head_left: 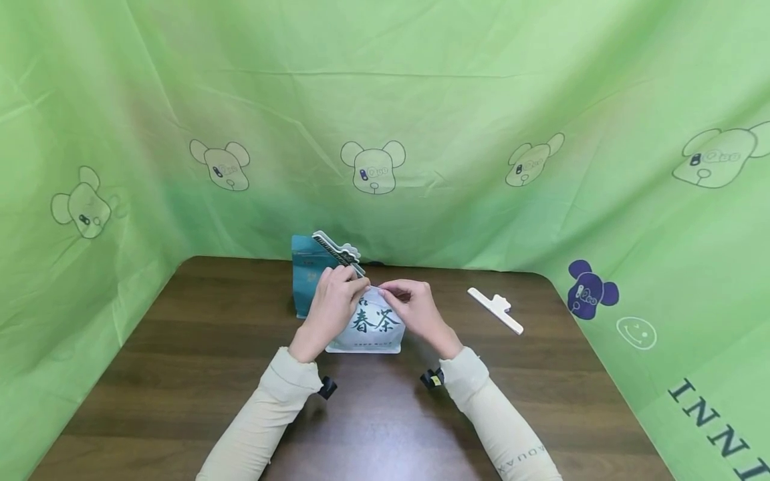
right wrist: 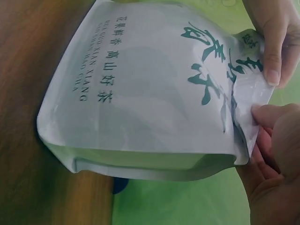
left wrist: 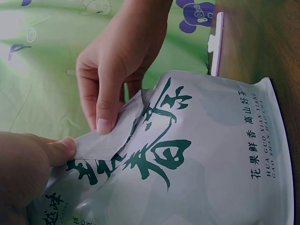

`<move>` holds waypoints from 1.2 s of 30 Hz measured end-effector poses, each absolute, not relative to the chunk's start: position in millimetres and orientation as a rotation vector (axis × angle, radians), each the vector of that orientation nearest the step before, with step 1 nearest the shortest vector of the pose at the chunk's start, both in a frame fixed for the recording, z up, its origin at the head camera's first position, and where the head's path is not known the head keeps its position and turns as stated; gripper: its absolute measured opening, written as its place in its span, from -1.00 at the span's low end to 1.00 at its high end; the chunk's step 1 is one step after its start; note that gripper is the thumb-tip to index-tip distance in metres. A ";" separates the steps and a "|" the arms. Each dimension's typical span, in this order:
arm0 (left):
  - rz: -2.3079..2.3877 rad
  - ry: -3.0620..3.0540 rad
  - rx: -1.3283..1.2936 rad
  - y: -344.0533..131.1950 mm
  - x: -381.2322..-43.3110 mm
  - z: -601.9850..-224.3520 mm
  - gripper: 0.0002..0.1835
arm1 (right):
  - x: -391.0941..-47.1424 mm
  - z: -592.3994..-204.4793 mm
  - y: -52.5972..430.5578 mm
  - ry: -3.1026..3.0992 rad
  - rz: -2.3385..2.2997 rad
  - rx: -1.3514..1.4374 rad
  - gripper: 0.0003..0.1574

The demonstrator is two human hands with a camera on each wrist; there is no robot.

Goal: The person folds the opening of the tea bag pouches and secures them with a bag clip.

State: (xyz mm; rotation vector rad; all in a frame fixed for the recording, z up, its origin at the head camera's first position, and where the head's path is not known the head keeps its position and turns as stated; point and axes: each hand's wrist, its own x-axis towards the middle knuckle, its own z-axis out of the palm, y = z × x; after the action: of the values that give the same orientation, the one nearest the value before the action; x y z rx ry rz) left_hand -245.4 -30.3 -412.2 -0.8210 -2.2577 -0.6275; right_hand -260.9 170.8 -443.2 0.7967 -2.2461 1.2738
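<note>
A white tea bag with large green characters stands upright on the table. Its top is folded toward the front, and the flap shows plain white in the left wrist view. My left hand pinches one end of this fold, thumb on the front. The other end is pinched between thumb and fingers of my right hand. In the right wrist view both thumbs press on the flap, close to each other. The left hand hides part of the printed characters in the head view.
Behind my left hand stands a teal bag, with a long clip slanting across its upper right. A white sealing clip lies on the wooden table to the right. Green cloth hangs behind and at both sides.
</note>
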 end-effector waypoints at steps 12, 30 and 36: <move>-0.629 -2.252 -0.821 -30.8 -247.9 -414.7 -0.93 | -260.6 -445.5 176.2 -2.210 1.118 0.965 -0.76; -0.647 -2.254 -0.811 -31.1 -247.2 -413.6 -0.93 | -254.3 -435.9 185.1 -2.314 1.117 0.910 -0.83; -0.663 -2.255 -0.814 -29.9 -246.7 -415.0 -0.92 | -253.7 -437.4 186.0 -2.276 1.023 0.972 -0.78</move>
State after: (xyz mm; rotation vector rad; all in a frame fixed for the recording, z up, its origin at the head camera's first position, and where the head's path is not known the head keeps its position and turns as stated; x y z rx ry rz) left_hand -246.7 -29.9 -415.0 -0.8140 -2.2555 -0.6632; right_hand -253.7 186.0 -437.4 0.9725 -2.2760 1.0226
